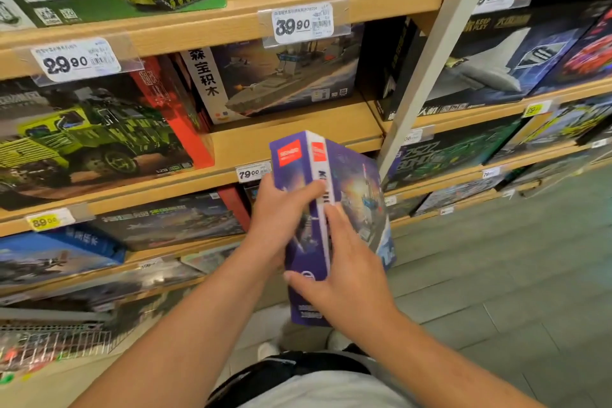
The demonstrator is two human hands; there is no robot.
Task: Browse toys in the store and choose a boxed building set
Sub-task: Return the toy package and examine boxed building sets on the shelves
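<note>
Both bare forearms are extended from six o'clock toward twelve o'clock, converging at mid-frame. The left hand (281,209) is curled round the left face of a purple cardboard building-set box (351,195), thumb laid across its spine. The right hand (344,272) is pressed against the spine, fingers spread toward eleven o'clock.

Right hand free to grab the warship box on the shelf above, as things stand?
Probably not yet. The right hand is spread flat on the purple box, which the left hand grips too. The warship box sits unblocked, front-facing on its shelf; the right hand would have to let go first.
</note>
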